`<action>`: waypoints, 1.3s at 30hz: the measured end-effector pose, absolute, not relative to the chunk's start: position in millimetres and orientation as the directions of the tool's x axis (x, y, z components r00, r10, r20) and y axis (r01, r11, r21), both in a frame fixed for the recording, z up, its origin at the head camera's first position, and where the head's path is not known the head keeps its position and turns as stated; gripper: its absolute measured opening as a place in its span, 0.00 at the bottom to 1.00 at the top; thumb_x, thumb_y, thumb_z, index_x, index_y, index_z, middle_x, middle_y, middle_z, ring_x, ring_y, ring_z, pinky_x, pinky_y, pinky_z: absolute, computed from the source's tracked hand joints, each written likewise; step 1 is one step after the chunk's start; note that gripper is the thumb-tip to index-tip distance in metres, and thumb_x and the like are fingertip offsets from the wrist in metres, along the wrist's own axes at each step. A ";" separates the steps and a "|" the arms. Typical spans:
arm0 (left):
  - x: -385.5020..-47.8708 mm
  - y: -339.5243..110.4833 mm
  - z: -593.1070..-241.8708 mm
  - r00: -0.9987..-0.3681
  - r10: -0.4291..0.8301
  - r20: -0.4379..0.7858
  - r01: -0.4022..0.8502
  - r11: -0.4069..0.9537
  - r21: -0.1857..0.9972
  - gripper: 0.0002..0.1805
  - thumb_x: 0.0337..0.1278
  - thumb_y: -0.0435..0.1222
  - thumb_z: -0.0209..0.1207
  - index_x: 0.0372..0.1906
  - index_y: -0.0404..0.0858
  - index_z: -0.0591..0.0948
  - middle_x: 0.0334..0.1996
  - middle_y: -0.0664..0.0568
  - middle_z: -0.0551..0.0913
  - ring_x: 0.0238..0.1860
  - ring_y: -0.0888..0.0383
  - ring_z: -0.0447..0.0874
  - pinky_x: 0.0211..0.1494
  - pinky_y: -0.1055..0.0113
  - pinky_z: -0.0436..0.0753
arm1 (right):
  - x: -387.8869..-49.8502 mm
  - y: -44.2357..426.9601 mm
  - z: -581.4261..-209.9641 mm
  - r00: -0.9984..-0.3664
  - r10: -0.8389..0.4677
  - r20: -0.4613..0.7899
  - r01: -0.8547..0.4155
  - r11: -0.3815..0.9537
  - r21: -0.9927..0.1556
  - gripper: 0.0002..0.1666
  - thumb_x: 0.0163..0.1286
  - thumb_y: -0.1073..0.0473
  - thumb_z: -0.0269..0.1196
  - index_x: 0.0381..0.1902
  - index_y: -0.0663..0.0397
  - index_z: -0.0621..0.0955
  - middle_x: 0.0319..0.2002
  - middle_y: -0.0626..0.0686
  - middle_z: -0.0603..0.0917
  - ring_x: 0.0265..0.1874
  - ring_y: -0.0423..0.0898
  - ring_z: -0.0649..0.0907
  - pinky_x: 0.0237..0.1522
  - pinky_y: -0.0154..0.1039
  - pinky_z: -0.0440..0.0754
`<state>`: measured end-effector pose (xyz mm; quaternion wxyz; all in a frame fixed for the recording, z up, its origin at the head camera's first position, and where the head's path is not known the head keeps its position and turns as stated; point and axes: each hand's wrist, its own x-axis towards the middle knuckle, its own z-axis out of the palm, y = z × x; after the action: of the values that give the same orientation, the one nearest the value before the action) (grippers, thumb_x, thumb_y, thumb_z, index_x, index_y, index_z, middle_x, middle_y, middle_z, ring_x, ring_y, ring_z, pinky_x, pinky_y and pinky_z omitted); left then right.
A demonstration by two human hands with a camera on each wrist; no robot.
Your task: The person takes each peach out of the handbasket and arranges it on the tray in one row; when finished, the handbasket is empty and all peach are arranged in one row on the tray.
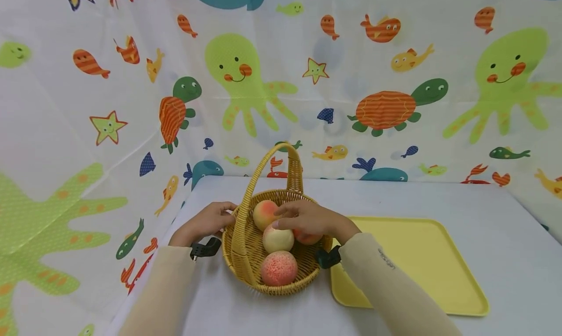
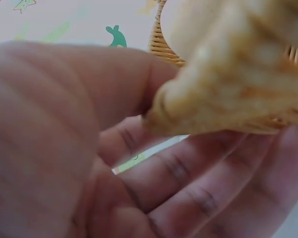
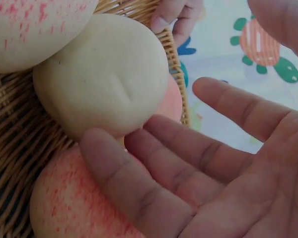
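Observation:
A wicker basket (image 1: 293, 290) with a tall arched handle holds several peaches. My left hand (image 1: 214, 220) grips its left rim, thumb over the edge and fingers beneath the wicker (image 2: 223, 94). Inside, my right hand (image 3: 228, 168) is over the fruit with its fingers spread and fairly straight. Its fingertips are at a pale peach (image 3: 104, 74) and a red-speckled peach (image 3: 79, 198); whether they touch is unclear. Another speckled peach (image 1: 279, 268) lies near the front, and an orange-tinted peach (image 1: 264, 213) sits at the back. The right hand partly covers one peach (image 1: 308, 238).
A yellow tray (image 1: 417, 263) lies to the right of the basket, partly under the right forearm. Both stand on a white table (image 1: 496, 228). A curtain (image 1: 298, 29) printed with sea animals hangs behind and along the left side.

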<state>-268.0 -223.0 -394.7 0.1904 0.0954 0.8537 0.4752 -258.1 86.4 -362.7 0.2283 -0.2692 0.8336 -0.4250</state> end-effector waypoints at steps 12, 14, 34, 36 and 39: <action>-275.0 -225.6 -399.6 -0.906 0.328 -0.267 -0.046 0.550 0.834 0.23 0.65 0.34 0.56 0.63 0.32 0.79 0.41 0.45 0.89 0.37 0.53 0.87 0.39 0.54 0.90 | -258.8 66.2 -362.0 -0.740 -0.631 -0.234 -0.269 0.597 -0.756 0.31 0.69 0.44 0.71 0.66 0.49 0.81 0.61 0.54 0.83 0.42 0.45 0.84 0.37 0.43 0.87; -275.4 -226.1 -399.6 -0.904 0.330 -0.271 -0.048 0.551 0.833 0.23 0.65 0.34 0.56 0.64 0.32 0.79 0.42 0.45 0.89 0.38 0.53 0.87 0.40 0.54 0.90 | -259.4 63.5 -361.1 -0.736 -0.629 -0.251 -0.269 0.613 -0.743 0.31 0.68 0.44 0.71 0.65 0.50 0.82 0.61 0.54 0.83 0.44 0.46 0.83 0.38 0.43 0.87; -275.5 -227.1 -399.8 -0.899 0.343 -0.273 -0.050 0.539 0.841 0.22 0.66 0.34 0.56 0.63 0.32 0.79 0.43 0.44 0.89 0.38 0.52 0.87 0.40 0.54 0.90 | -266.0 50.8 -364.6 -0.680 -0.637 -0.365 -0.177 0.625 -0.760 0.28 0.63 0.60 0.75 0.62 0.49 0.83 0.51 0.47 0.82 0.38 0.46 0.83 0.33 0.44 0.87; -275.6 -227.1 -399.7 -0.899 0.344 -0.271 -0.048 0.537 0.842 0.22 0.66 0.34 0.56 0.62 0.32 0.79 0.43 0.44 0.89 0.38 0.52 0.87 0.40 0.54 0.90 | -265.2 50.5 -365.4 -0.685 -0.625 -0.373 -0.141 0.617 -0.774 0.27 0.61 0.62 0.75 0.59 0.49 0.83 0.49 0.48 0.83 0.37 0.47 0.83 0.33 0.44 0.86; -275.8 -227.2 -399.8 -0.899 0.344 -0.271 -0.048 0.538 0.841 0.22 0.66 0.34 0.57 0.62 0.32 0.79 0.43 0.44 0.89 0.38 0.52 0.87 0.40 0.54 0.90 | -262.9 49.4 -367.8 -0.687 -0.612 -0.392 -0.032 0.565 -0.824 0.26 0.59 0.67 0.75 0.56 0.50 0.84 0.48 0.51 0.83 0.36 0.47 0.83 0.33 0.43 0.85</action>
<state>-275.8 -227.2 -399.8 0.2071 0.0869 0.8522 0.4725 -262.9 49.4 -367.8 0.3428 -0.1974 0.8155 -0.4225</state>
